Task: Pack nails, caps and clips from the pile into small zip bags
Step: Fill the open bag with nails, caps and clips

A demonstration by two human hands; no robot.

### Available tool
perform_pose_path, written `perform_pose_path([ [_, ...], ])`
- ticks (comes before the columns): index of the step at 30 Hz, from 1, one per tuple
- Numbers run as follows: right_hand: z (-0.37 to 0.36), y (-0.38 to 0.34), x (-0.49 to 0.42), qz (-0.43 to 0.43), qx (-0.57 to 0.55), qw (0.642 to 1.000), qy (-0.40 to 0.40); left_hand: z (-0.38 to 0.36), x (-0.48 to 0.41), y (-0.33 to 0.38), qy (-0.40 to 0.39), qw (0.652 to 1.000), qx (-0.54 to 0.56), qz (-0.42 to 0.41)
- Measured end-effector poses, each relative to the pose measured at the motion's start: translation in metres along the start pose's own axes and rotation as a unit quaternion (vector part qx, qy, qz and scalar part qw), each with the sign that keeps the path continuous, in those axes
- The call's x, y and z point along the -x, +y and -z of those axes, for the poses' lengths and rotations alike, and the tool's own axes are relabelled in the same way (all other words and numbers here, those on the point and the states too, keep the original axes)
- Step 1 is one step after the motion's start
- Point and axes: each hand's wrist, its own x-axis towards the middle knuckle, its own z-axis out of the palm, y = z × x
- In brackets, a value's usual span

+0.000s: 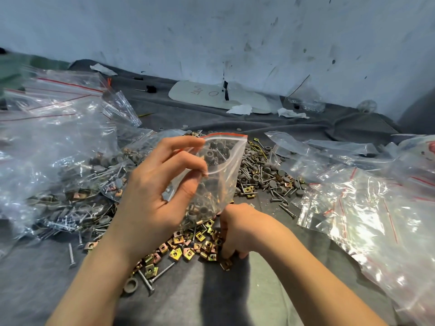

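Note:
My left hand [160,191] holds a small clear zip bag [223,170] with a red strip upright above the pile, its fingers pinching the mouth open. Grey caps and nails lie in the bag's bottom. Below it, my right hand [237,234] reaches down into the brass-coloured clips [193,245], fingers curled round some of them. Nails [160,274] and grey caps [268,177] are spread through the pile on the grey cloth.
Heaps of empty clear zip bags lie at the left [54,128] and the right [367,208]. A white board [211,95] and crumpled paper [240,109] lie by the stained wall. Grey cloth [193,302] covers the surface.

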Motion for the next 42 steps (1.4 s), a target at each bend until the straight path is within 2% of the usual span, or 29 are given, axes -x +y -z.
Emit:
perform_pose_path([
  [5, 0.003, 0.0, -0.001, 0.01, 0.02, 1.0, 0.015, 0.001, -0.001, 0.0, -0.002, 1.0, 0.001, 0.001],
  [8, 0.014, 0.009, 0.002, 0.008, -0.055, 0.997, 0.051, 0.002, -0.001, 0.001, 0.002, 1.0, -0.005, 0.002],
  [11, 0.028, 0.021, 0.011, 0.025, -0.155, 0.977, 0.144, 0.001, -0.001, 0.002, 0.0, 1.0, -0.002, 0.0],
  [13, 0.036, 0.027, 0.019, 0.042, -0.208, 0.939, 0.27, -0.001, -0.002, 0.004, -0.012, 1.0, 0.006, -0.005],
  [14, 0.039, 0.028, 0.023, 0.054, -0.241, 0.904, 0.348, -0.002, -0.002, 0.005, -0.018, 1.0, 0.005, -0.01],
  [16, 0.044, 0.027, 0.035, 0.119, -0.326, 0.805, 0.481, -0.004, -0.002, 0.008, -0.03, 0.999, -0.006, -0.024],
  [18, 0.046, 0.018, 0.048, 0.229, -0.377, 0.716, 0.542, -0.006, -0.002, 0.01, -0.044, 0.998, -0.012, -0.036],
  [19, 0.046, 0.012, 0.054, 0.275, -0.369, 0.694, 0.553, -0.008, -0.001, 0.011, -0.052, 0.998, -0.011, -0.039],
  [20, 0.044, 0.007, 0.057, 0.305, -0.348, 0.691, 0.555, -0.009, -0.001, 0.012, -0.06, 0.997, -0.007, -0.041],
  [23, 0.041, 0.001, 0.058, 0.32, -0.263, 0.725, 0.551, -0.011, -0.001, 0.013, -0.066, 0.997, 0.003, -0.049],
  [24, 0.041, 0.004, 0.056, 0.307, -0.264, 0.721, 0.563, -0.011, -0.001, 0.013, -0.064, 0.997, 0.006, -0.05],
  [27, 0.048, 0.023, 0.044, 0.254, -0.349, 0.672, 0.602, -0.011, -0.001, 0.012, -0.047, 0.998, 0.013, -0.04],
  [28, 0.051, 0.033, 0.036, 0.216, -0.357, 0.669, 0.615, -0.011, 0.0, 0.012, -0.04, 0.998, 0.01, -0.036],
  [29, 0.052, 0.045, 0.025, 0.164, -0.344, 0.685, 0.621, -0.011, 0.0, 0.011, -0.035, 0.999, 0.009, -0.032],
  [30, 0.051, 0.057, 0.013, 0.101, -0.317, 0.722, 0.607, -0.011, 0.0, 0.011, -0.032, 0.999, 0.008, -0.03],
  [33, 0.036, 0.094, -0.024, -0.073, -0.236, 0.859, 0.449, -0.009, 0.0, 0.01, -0.026, 0.999, 0.008, -0.025],
  [35, 0.021, 0.109, -0.039, -0.133, -0.194, 0.907, 0.35, -0.008, 0.0, 0.01, -0.025, 0.999, 0.006, -0.022],
  [36, 0.017, 0.113, -0.042, -0.141, -0.184, 0.915, 0.329, -0.007, 0.0, 0.01, -0.025, 0.999, 0.006, -0.021],
  [42, 0.015, 0.107, -0.051, -0.156, -0.158, 0.921, 0.321, -0.006, 0.0, 0.009, -0.025, 0.999, 0.007, -0.02],
])
